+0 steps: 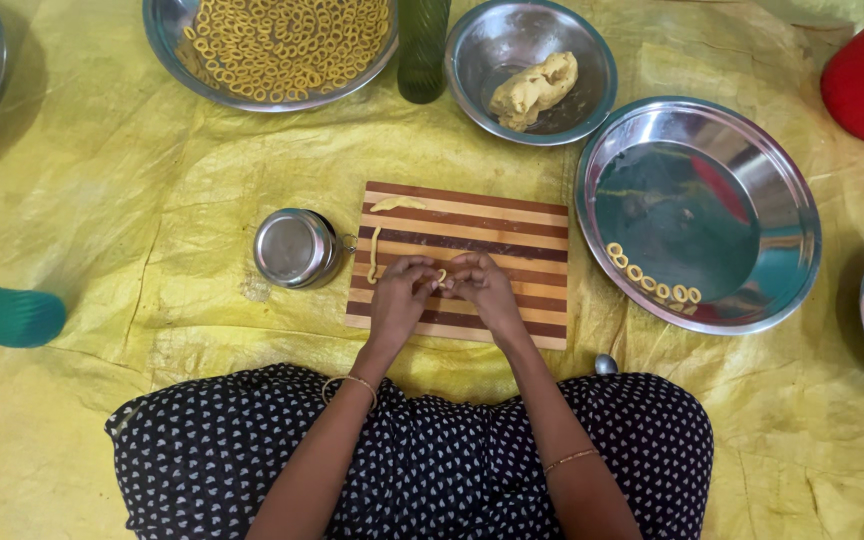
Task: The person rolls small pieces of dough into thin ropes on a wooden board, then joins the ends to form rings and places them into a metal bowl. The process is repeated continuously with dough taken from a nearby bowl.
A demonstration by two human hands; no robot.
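The left hand (pixel 397 298) and the right hand (pixel 482 288) meet over the striped wooden board (pixel 512 240), fingertips drawn together and pinching a small dough ring (pixel 441 277) between them. The board is rectangular, with alternating light and dark bands, and lies flat just in front of the person's knees. A thin dough strip (pixel 374 254) lies lengthwise near the board's left edge; a short flattened dough piece (pixel 397 204) lies near its far left corner. Just left of the board stands a small lidded steel pot (pixel 294 247), round and polished. To the right, a wide steel plate (pixel 752 180) with a reflective base holds a curved row of finished rings (pixel 652 282) along its near rim. Beyond the board, a steel bowl (pixel 492 45) contains a rough lump of yellow dough (pixel 534 90). A larger steel tray (pixel 167 40) at the top is filled with many pale rings. A dark green ribbed bottle (pixel 422 50) stands between that tray and the bowl. All items rest on a creased yellow plastic sheet (pixel 102 200) spread over the floor.
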